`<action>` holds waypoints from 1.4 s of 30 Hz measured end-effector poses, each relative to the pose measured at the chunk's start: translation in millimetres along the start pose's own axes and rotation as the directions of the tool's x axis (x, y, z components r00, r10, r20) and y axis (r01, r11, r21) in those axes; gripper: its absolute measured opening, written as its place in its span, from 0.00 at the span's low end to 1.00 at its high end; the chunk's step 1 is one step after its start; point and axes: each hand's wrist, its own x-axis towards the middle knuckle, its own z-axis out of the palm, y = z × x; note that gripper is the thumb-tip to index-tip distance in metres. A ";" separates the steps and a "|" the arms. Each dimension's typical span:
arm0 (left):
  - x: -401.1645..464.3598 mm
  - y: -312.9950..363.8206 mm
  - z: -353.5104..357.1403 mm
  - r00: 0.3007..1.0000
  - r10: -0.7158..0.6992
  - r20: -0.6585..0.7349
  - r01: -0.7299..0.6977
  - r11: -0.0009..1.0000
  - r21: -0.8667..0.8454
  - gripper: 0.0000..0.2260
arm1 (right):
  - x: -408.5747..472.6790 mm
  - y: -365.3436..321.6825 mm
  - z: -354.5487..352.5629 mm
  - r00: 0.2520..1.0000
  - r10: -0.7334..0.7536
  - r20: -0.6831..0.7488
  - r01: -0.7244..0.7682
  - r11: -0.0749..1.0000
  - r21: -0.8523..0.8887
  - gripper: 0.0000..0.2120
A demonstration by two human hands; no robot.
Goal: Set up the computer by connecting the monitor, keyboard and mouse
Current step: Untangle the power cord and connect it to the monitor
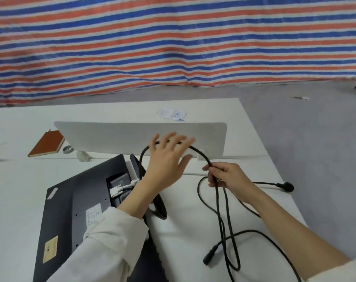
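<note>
A black monitor (75,202) lies face down on the white table (16,190), back panel up, with white cables (122,187) plugged in near its stand mount. Its black stand base (158,206) lies beside it. A long black power cable (222,212) loops over the table; its wall plug (287,186) lies at the right and its device connector (209,255) near the front. My right hand (224,176) grips the cable. My left hand (169,157) hovers over the cable's raised arc with fingers spread and straight.
A grey divider panel (140,137) stands across the table behind my hands. A brown notebook (48,143), a tape roll (67,149) and a white clip (82,156) lie at the left. Paper (173,114) sits beyond the divider. The table's right edge drops to grey floor.
</note>
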 end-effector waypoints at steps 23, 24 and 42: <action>65.3 1.8 -72.7 0.959 -0.103 -0.263 0.156 0.970 0.188 0.31 | -4.6 -72.9 -7.7 0.986 -0.133 -0.104 0.130 0.991 -0.034 0.09; 66.1 4.9 -69.0 0.966 -0.035 -0.257 0.100 0.965 0.243 0.31 | -4.1 -79.4 -6.6 0.984 -0.140 -0.107 0.141 0.990 0.004 0.09; 14.6 15.8 -13.8 0.993 -0.096 -0.075 0.108 0.978 0.176 0.12 | -60.3 150.0 -49.9 0.866 0.418 -0.275 -0.493 0.616 -0.614 0.12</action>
